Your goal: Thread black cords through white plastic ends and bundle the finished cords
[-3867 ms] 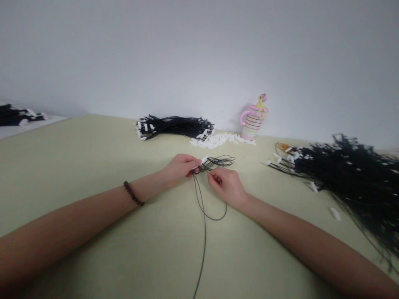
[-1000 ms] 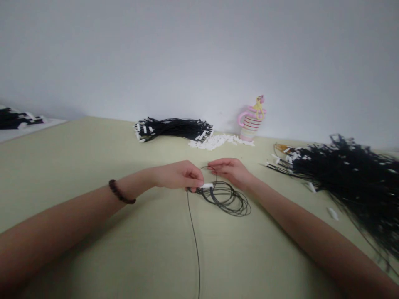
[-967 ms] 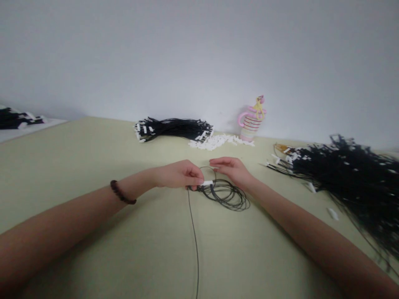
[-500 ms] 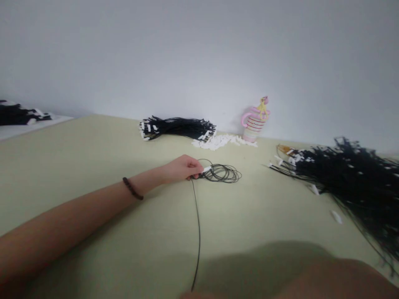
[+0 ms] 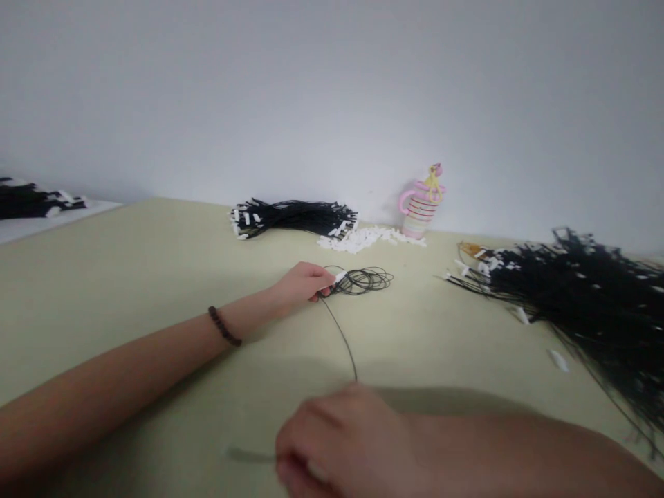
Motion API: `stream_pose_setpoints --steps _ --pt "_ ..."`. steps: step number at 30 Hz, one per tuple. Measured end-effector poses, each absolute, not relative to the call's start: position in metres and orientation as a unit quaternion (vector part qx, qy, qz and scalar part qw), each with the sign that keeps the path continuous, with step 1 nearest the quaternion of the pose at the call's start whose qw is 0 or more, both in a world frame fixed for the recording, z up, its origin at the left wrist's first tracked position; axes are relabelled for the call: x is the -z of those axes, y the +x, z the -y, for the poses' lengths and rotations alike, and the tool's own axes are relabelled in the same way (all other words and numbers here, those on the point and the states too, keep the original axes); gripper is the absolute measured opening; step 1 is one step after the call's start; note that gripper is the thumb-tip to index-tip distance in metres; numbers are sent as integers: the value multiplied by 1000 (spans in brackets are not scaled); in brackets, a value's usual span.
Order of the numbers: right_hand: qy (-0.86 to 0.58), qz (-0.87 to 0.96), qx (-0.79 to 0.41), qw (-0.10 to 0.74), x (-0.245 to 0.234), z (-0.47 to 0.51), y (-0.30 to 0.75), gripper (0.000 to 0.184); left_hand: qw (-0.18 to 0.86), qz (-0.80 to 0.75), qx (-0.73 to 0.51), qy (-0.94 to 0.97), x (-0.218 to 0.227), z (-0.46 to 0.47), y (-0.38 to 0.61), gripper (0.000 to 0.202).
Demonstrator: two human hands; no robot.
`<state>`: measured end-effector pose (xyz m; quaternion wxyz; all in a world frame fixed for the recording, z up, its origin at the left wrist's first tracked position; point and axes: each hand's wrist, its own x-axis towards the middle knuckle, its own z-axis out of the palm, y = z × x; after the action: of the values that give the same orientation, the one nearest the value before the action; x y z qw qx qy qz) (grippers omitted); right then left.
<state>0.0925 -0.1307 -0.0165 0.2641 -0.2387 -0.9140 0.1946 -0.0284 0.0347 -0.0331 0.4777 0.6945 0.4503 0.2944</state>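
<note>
A loosely looped thin black cord [image 5: 368,279] lies mid-table, with a small white tag [image 5: 339,277] at its left end. My left hand [image 5: 307,282] is closed on the coil at that end, thumb and fingers pinching it beside the tag. From there a single strand [image 5: 342,335] runs toward me to my right hand [image 5: 342,443], which is curled around it low in the view and blurred. A smeared end of cord sticks out to the left of the right fist. The right fingertips are partly hidden.
A bundle of black cords with white tags [image 5: 295,220] lies by the wall, beside scattered white pieces [image 5: 357,239]. A striped pink mug [image 5: 421,211] stands behind. At right spreads a large black cord pile [image 5: 581,290]; another bundle [image 5: 36,199] is at far left.
My right hand has come up from the bottom edge into view, with the strand in it. The strand now bends rightward. My left hand stays on the coil, nearly still.
</note>
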Motion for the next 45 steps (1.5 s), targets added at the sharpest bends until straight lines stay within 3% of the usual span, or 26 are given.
stream_pose_setpoints --steps 6,15,34,45 --pt "-449 763 -198 420 31 44 131 9 501 -430 -300 688 32 -34 -28 29" --pt "-504 768 -159 362 51 21 142 6 482 -457 -325 673 32 -31 -25 28" --pt "-503 770 -148 363 48 24 143 5 478 -446 -333 680 33 -33 -26 29" --pt "-476 722 -311 395 52 13 142 13 415 -443 -321 727 27 -21 -20 29"
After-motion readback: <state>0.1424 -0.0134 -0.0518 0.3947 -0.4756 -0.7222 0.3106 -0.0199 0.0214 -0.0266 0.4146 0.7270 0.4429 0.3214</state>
